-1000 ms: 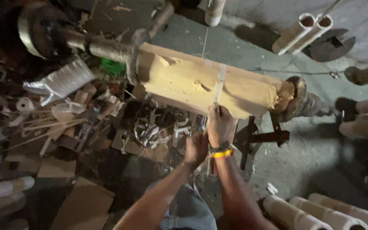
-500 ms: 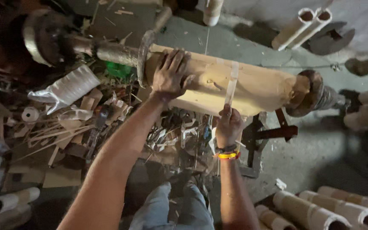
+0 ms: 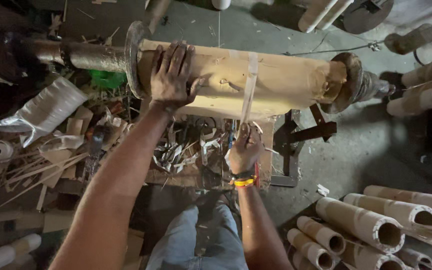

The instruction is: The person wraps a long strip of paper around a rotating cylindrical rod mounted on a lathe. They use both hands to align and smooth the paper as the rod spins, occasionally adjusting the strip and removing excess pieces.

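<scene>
While the left hand (image 3: 172, 74) lies flat on the rough cardboard tube (image 3: 236, 80) (grip released), the right hand (image 3: 245, 150) pinches a pale strip (image 3: 248, 95).

1. The concrete floor (image 3: 376, 150) is grey and dusty.
2. Cardboard tubes (image 3: 361, 225) lie stacked at its near right corner; more tubes (image 3: 426, 90) lie along the right edge.
3. Cardboard scraps and offcuts (image 3: 66, 160) cover the left side, with a crumpled plastic bag (image 3: 46, 110) and a small tape roll (image 3: 1, 150).
4. A dark metal stand (image 3: 301, 135) sits near the middle.
</scene>
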